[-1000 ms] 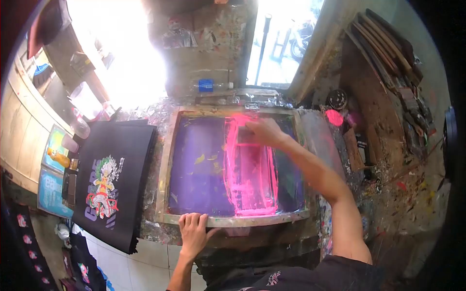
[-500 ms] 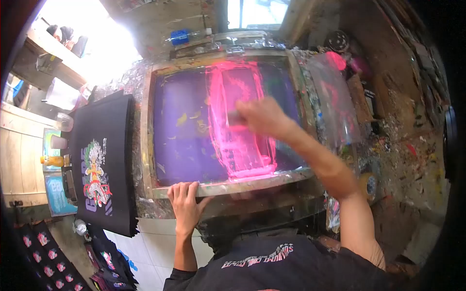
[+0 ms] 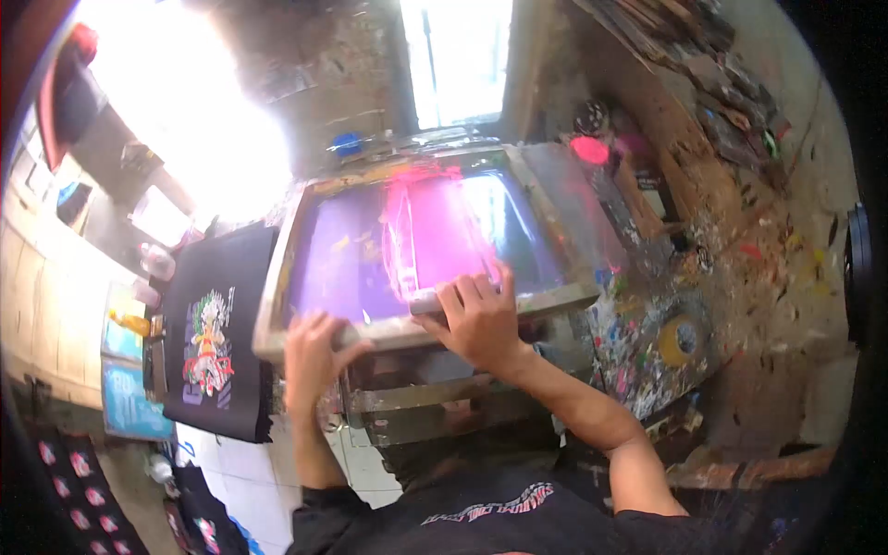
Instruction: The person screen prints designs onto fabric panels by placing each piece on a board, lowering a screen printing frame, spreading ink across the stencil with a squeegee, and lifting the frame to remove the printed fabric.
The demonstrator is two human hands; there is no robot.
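Observation:
A wooden-framed screen (image 3: 347, 250) with purple mesh and a band of pink ink is tilted, its near edge raised off the bench. My left hand (image 3: 313, 356) grips the near rail of the frame toward its left corner. Near the middle of that rail, my right hand (image 3: 476, 319) is closed round a squeegee (image 3: 425, 302), which rests at the lower end of the pink band. Dark printed fabric (image 3: 217, 324) lies to the left of the frame.
A roll of tape (image 3: 678, 340) lies on the paint-spattered surface at right. Pink ink (image 3: 589, 150) sits at the back right. An orange bottle (image 3: 129, 322) stands at far left. Behind the frame is a blue-labelled bottle (image 3: 346, 143).
My right hand has come down the screen with the squeegee to the near rail. The frame's near edge has lifted, with my left hand still on it. The head view has shifted.

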